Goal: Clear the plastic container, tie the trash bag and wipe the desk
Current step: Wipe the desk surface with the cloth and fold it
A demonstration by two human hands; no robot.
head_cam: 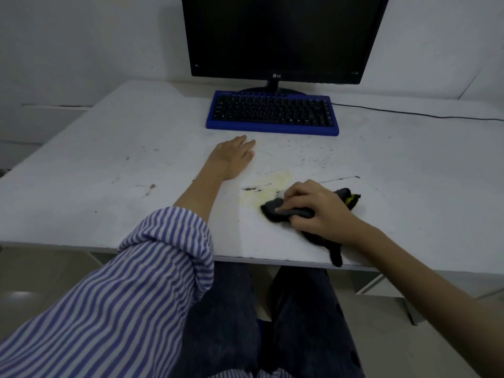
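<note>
Notably, I saw right hand (316, 208) clutching a crumpled dark cloth (275, 211) near the desk (109, 148) edge; left hand (234, 156) lay flat, open.

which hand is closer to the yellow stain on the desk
Right. The right hand presses a dark cloth at the yellow stain's edge; the left hand lies flat farther back, toward the keyboard.

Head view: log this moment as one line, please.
phase: wiping desk | right hand: pressing dark cloth beside yellow stain | left hand: flat on desk, empty | container, trash bag: not in view
</note>
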